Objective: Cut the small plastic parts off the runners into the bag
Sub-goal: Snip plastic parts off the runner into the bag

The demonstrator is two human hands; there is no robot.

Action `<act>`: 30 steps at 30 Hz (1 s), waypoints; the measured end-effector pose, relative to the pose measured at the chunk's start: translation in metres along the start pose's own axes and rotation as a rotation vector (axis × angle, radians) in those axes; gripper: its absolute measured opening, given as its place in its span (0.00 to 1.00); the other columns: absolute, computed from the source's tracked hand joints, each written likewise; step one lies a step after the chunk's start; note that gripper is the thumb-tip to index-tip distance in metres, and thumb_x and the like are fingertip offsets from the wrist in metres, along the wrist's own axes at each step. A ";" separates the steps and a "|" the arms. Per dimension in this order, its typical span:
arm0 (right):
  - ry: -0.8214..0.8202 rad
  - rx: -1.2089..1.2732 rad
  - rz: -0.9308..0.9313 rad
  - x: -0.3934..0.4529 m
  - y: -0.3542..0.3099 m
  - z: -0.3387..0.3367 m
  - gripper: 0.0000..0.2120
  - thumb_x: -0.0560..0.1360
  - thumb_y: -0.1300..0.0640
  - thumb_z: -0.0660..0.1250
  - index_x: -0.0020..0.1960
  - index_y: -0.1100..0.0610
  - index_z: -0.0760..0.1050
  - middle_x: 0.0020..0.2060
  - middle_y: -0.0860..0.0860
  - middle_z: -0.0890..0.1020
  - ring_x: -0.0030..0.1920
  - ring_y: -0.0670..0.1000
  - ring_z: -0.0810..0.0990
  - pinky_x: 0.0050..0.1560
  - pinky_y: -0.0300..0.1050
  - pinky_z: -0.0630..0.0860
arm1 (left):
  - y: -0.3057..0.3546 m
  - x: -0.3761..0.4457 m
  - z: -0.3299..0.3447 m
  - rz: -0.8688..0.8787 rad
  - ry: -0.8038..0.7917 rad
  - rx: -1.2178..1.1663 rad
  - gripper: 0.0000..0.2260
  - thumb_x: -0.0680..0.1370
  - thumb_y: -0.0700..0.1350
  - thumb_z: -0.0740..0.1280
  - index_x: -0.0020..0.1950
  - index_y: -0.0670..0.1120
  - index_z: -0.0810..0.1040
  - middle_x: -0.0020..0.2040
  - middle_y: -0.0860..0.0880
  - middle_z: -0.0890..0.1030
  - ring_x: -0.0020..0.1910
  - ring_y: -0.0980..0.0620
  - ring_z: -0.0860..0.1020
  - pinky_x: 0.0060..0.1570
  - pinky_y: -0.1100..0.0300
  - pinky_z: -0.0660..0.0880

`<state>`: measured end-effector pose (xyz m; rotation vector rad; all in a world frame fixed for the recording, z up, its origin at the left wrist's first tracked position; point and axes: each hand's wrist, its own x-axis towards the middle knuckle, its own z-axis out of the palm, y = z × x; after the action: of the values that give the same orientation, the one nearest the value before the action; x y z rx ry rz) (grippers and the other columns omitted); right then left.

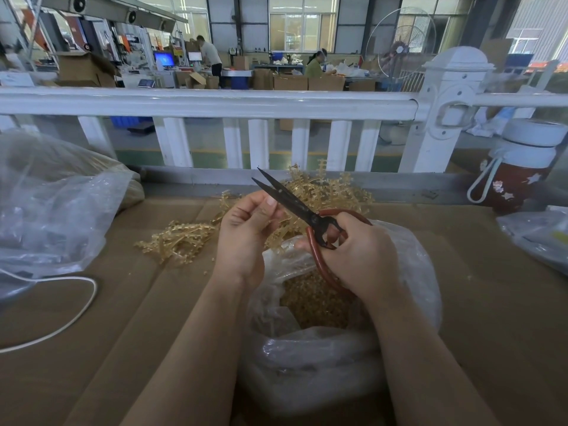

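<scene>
Scissors up over the bag, trimming bits off the amber runners

We've got the scissors [295, 207] in our right hand [359, 256], fingers curled through the red handle loops, dark blades slightly parted and pointing up toward the far edge of the worktop. Our left hand [246, 232] sits just left of the blades with the fingertips pinched together right against them, though whatever it's pinching is too small for us to make out. Both hands hover over the open clear bag [319, 358] at the near edge, which already holds a heap of tiny amber parts [310, 305]. The runners [181, 238] lie in tangled, spiky, translucent yellow-gold piles on the cardboard-covered worktop [491, 302], just beyond and to the left of our hands, toward the far edge.
</scene>
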<state>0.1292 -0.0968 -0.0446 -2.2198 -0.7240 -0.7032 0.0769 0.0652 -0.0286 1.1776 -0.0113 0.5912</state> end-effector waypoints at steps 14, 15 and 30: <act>0.012 0.173 0.220 -0.001 0.009 0.004 0.31 0.63 0.20 0.64 0.43 0.48 0.78 0.37 0.41 0.83 0.39 0.42 0.80 0.41 0.37 0.77 | 0.009 0.004 -0.013 -0.331 0.022 -0.695 0.11 0.81 0.43 0.56 0.40 0.50 0.74 0.35 0.54 0.71 0.33 0.55 0.71 0.37 0.60 0.73; 0.011 0.180 0.225 -0.001 0.010 0.004 0.31 0.63 0.21 0.65 0.43 0.48 0.78 0.37 0.41 0.83 0.39 0.41 0.80 0.41 0.37 0.77 | 0.009 0.003 -0.013 -0.338 0.022 -0.713 0.12 0.81 0.43 0.56 0.40 0.50 0.74 0.35 0.55 0.71 0.33 0.55 0.71 0.36 0.60 0.73; -0.067 0.211 0.290 0.000 0.006 0.001 0.28 0.62 0.22 0.67 0.47 0.43 0.80 0.38 0.37 0.82 0.41 0.38 0.80 0.42 0.36 0.74 | 0.009 0.003 -0.010 -0.354 -0.012 -0.899 0.06 0.72 0.41 0.58 0.38 0.45 0.74 0.31 0.51 0.73 0.29 0.52 0.73 0.35 0.60 0.76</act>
<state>0.1334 -0.0999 -0.0475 -2.1027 -0.4704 -0.3915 0.0728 0.0778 -0.0238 0.2918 -0.0703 0.2074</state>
